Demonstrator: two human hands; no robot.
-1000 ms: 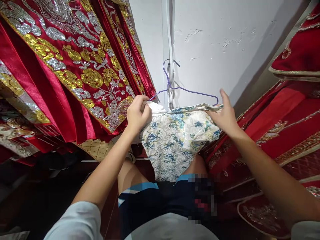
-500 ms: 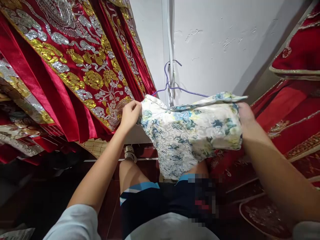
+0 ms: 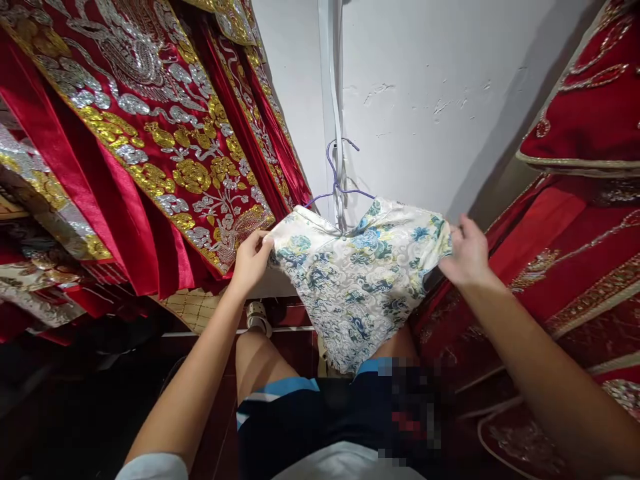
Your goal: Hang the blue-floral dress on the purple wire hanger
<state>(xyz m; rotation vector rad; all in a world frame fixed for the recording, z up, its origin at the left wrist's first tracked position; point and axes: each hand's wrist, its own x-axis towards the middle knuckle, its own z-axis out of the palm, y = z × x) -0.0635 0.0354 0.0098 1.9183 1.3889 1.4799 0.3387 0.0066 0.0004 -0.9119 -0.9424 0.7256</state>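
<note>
A short-sleeved blouse [image 3: 360, 273] in white fabric with blue, green and yellow flowers is on a thin purple wire hanger [image 3: 330, 170]. The hanger's shoulders are inside the garment, and its hook shows above the neckline. My left hand [image 3: 251, 261] pinches the end of the left sleeve between thumb and fingers. At the opposite sleeve end, my right hand [image 3: 467, 252] holds the edge, slightly blurred, with some fingers raised. Between both hands the blouse is stretched out, its lower part hanging over my legs.
Red garments with gold and silver embroidery [image 3: 193, 177] hang close on the left. More red embroidered garments [image 3: 570, 247] are on the right. Ahead stands a white wall [image 3: 410, 87] with a pale vertical strip [image 3: 331, 73]. My shoe [image 3: 259, 318] is on the dark red floor.
My right hand has moved left and slightly down. The right sleeve, folded over before, now lies flat over the hanger's arm. My left hand stays on its sleeve end, a little lower.
</note>
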